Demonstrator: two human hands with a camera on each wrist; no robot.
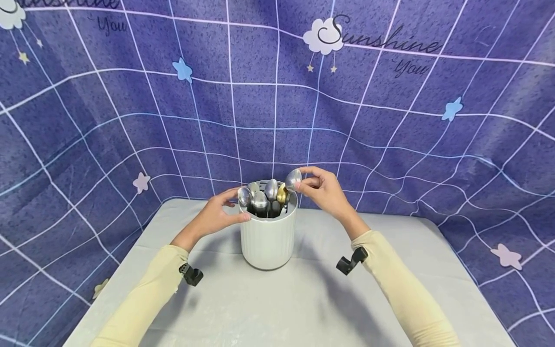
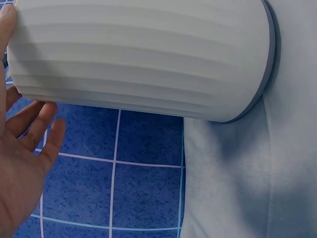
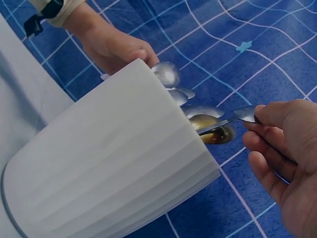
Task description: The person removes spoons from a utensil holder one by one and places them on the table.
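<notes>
A white ribbed utensil holder stands upright on the table, with several spoons inside, bowls upward. Silver spoon bowls crowd its left and middle; a gold spoon sits toward the right. My left hand holds the holder's left side near the rim, thumb at the front. In the left wrist view, some fingers hang loosely beside the wall. My right hand pinches a silver spoon by its bowl above the right rim. In the right wrist view its handle slants down into the holder, past the gold spoon.
A pale cloth covers the table. Behind it and at both sides hangs a blue-purple gridded curtain with stars and clouds. A black camera mount sits on the left wrist, another mount on the right.
</notes>
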